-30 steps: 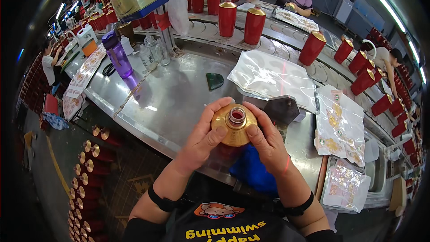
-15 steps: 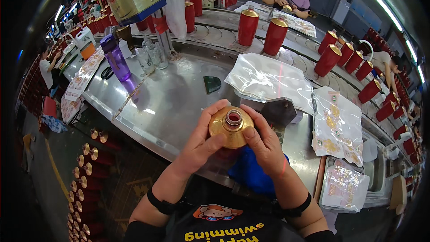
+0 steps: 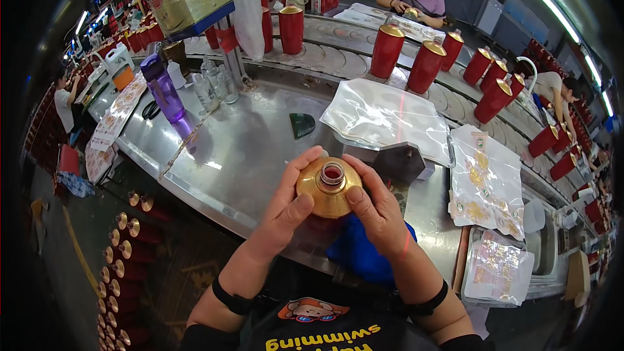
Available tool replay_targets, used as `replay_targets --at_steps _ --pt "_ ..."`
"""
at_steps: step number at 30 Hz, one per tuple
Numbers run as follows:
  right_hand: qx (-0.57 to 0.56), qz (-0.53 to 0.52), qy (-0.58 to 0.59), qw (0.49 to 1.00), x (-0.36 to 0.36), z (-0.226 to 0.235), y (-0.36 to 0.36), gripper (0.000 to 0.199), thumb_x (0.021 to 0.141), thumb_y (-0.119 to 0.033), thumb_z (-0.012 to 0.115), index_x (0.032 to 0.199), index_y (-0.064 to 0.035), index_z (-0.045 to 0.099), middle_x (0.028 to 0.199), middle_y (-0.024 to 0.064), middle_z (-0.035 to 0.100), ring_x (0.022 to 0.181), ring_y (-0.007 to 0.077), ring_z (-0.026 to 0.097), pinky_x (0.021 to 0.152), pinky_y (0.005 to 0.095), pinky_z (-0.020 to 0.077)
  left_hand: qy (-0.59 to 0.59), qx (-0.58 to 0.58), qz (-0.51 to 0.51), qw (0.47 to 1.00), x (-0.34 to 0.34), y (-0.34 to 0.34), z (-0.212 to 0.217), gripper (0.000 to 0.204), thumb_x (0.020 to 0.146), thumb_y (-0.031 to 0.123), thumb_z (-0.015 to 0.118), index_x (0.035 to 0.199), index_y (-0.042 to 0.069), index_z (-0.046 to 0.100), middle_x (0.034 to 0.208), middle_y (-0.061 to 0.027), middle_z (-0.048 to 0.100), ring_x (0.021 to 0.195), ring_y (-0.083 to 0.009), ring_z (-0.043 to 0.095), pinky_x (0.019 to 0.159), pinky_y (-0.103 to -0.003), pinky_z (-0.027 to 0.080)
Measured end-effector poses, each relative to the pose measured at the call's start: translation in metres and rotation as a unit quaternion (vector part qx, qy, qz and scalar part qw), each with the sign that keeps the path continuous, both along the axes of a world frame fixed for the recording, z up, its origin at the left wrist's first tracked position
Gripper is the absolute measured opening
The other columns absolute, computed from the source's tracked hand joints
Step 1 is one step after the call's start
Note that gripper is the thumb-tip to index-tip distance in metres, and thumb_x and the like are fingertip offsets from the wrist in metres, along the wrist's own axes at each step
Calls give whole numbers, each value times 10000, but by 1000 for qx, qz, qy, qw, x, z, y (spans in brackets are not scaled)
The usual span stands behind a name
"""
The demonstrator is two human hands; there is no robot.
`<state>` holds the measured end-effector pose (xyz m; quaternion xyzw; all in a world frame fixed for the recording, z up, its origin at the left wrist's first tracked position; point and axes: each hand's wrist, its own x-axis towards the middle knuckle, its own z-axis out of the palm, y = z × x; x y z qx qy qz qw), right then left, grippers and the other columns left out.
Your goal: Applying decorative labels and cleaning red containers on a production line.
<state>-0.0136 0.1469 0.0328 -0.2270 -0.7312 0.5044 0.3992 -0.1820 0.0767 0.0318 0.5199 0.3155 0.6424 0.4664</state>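
Between both hands I hold a red bottle with a gold shoulder (image 3: 318, 199) and an uncapped glass neck, its mouth tilted up toward me. My left hand (image 3: 281, 211) wraps its left side, thumb lying on the gold. On the other side my right hand (image 3: 374, 211) grips it the same way, thumb pressed to the shoulder. The red body below is mostly hidden by the shoulder and hands. Just under my right hand a blue cloth (image 3: 361, 253) lies on the bench edge. A dark angular block (image 3: 401, 161) stands beyond my right fingers.
The steel bench (image 3: 224, 162) carries a dark green scraper-like piece (image 3: 301, 125), a purple drinking bottle (image 3: 162, 91) and clear glass bottles (image 3: 224, 84). Decal sheets (image 3: 486, 179) and a plastic-covered stack (image 3: 383, 114) lie right. Behind runs a conveyor with red bottles (image 3: 388, 51). More bottles (image 3: 123, 247) stand lower left.
The bottle in my hands has shifted slightly left and turned a little. Red bottles on the conveyor have moved along to the right.
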Motion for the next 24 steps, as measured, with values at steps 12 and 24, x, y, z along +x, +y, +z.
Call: replay_targets --at_steps 12,24 --pt "-12 -6 16 1000 0 -2 -2 556 966 -384 539 1364 -9 439 1192 155 543 1148 253 517 1001 333 376 22 6 24 999 3 -2 -5 832 904 397 650 1477 10 187 1378 -125 381 1286 -201 385 1089 -334 292" --pt "-10 -3 24 1000 0 -4 1 560 963 -394 537 1362 -13 444 1181 152 538 1133 254 513 995 335 376 253 97 228 935 11 -7 -32 905 808 360 749 1444 -21 230 1352 -198 364 1257 -308 402 1067 -394 321"
